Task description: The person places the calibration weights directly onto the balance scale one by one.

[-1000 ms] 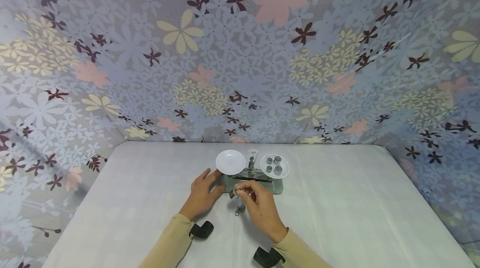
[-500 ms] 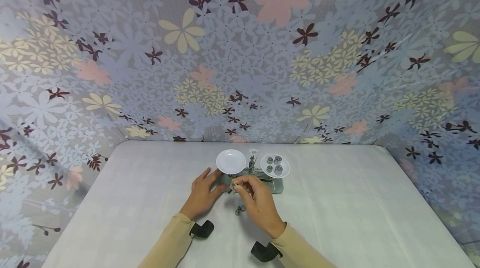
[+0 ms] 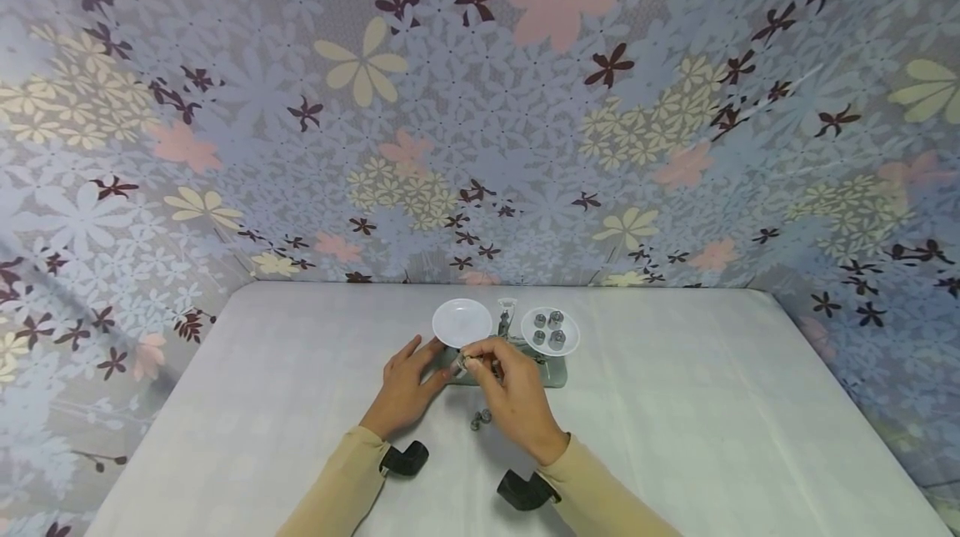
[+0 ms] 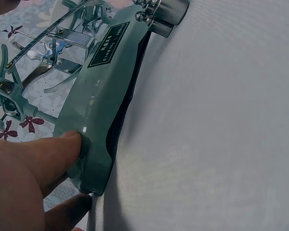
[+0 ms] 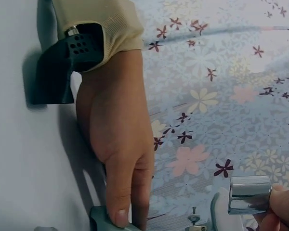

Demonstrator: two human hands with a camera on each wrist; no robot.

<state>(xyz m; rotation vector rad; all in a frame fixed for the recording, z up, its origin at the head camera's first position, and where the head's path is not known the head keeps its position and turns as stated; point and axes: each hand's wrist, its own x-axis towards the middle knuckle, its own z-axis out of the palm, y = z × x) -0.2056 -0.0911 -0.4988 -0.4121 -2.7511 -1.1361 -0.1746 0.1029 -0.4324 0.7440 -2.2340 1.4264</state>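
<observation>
White table [image 3: 712, 420]; scale pan [image 3: 572, 330] right of frame centre holds four weights [image 3: 557, 339].
Your right hand [image 3: 517, 404] pinches a metal cylinder [image 5: 249, 192]; left hand [image 3: 403, 391] grips green base [image 4: 103, 96].

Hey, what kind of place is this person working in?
Probably a small enclosed workstation, perhaps a booth: flower-patterned walls rise on three sides of a white-topped table, where a green balance scale stands with metal weights.

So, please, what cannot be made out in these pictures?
Head: middle of the green metal balance base, hidden by the bare right hand.
Left wrist: lower print on the black rectangular label, too small.
Right wrist: most of the right hand, cut off by the right edge.
</observation>
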